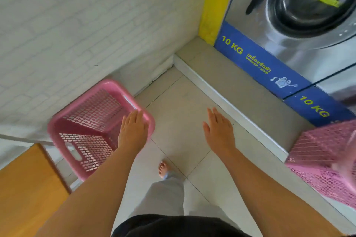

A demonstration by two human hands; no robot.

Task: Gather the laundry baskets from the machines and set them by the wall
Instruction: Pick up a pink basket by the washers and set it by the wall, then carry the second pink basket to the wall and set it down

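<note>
In the head view, a pink laundry basket (90, 131) with mesh sides and a handle slot is seen at the left, close to the white brick wall (77, 25) and just beside a wooden table (25, 183). It appears tilted, and whether it rests on the tiled floor (179, 106) cannot be told. The left hand (133, 132) is stretched out flat, fingers extended and palm down, laid over the near right rim of the basket; nothing is clasped by it, and whether the rim is actually touched cannot be told. The right hand (219, 131) is likewise spread open and empty, held over the floor, well apart from either basket.

A second pink basket (323, 158) is seen blurred at the right edge, on a raised ledge (231, 90) in front of the washing machines (300, 17). The machines are steel-fronted with a round glass door, and a yellow strip is seen across the door. Blue panels along their bases are printed in yellow with "10 KG"; on the nearer-to-wall panel, Thai script and small English words, seemingly "WASHER", are printed beside a cartoon washer drawing. A second "10 KG" is read on the next panel.

A bare foot (163, 169) and grey trouser leg (165, 196) are seen between the arms.
</note>
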